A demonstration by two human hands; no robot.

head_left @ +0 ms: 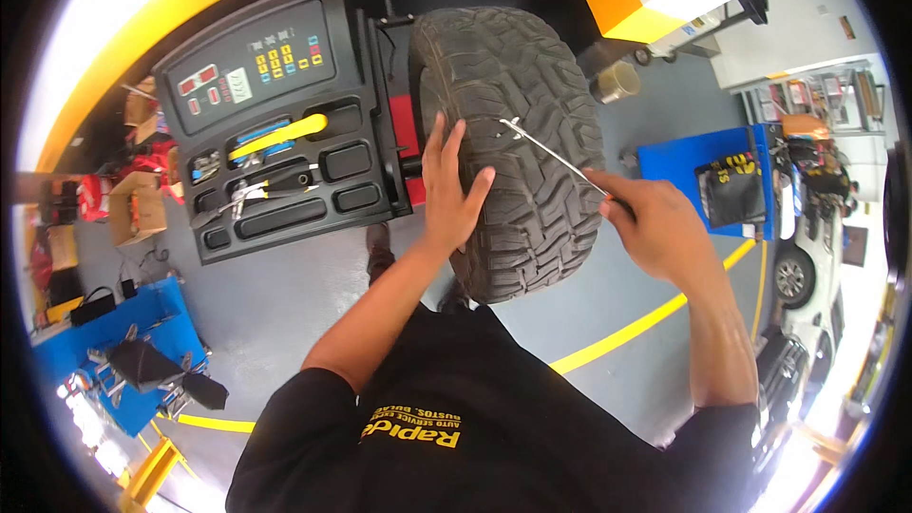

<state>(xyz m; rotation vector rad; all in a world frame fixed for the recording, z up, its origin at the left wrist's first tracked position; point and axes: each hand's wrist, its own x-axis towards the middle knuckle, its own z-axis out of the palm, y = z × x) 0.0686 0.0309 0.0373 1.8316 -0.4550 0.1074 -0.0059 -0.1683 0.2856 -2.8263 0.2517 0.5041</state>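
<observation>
A big black tyre (537, 237) with chunky tread stands in front of me on a wheel balancer. My left hand (451, 192) lies against its left shoulder and sidewall, fingers spread and holding nothing. On the right, my right hand (660, 228) is closed round the dark handle of a long, thin-shafted tool (562, 161) that looks like a screwdriver. Its bright shaft slants up and left across the tread. Where the shaft ends, a small pale piece (514, 126) shows against the tread; I cannot make out what it is.
Left of the tyre, the balancer's control panel (256, 62) sits above a black tool tray (294, 220) with pliers and a yellow-handled tool (278, 137). Blue workbenches (655, 166) stand at right and lower left. A cylindrical container (616, 83) is on the floor beyond.
</observation>
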